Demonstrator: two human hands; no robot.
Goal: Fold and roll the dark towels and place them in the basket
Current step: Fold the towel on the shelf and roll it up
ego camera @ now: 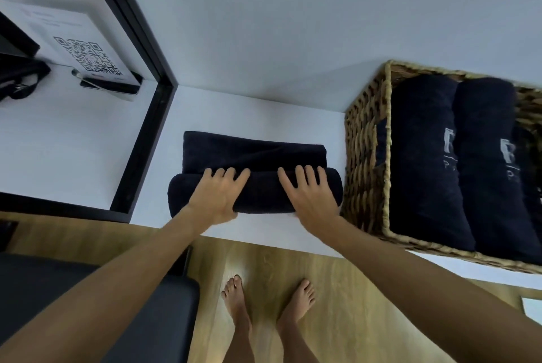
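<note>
Dark navy terry towel, half-rolled, lies on white shelf beside woven wicker basket. Left hand & right hand press roll, fingers spread flat. Soft, light, prob. unrolls easily; grip both ends.

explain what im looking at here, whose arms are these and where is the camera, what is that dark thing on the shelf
There is no machine here. A person wears a wide-angle camera on the head, looking down, so you see their own arms, bare feet and the wooden floor.

On the white shelf lies a dark towel, partly rolled: the near part is a roll, the far part still lies flat. The left hand and the right hand both rest on top of the roll with fingers fairly straight, pressing on it rather than gripping it.

To the right stands a woven basket that already holds rolled dark towels; at least two show. At far left a card with a QR code stands behind a black frame.
</note>
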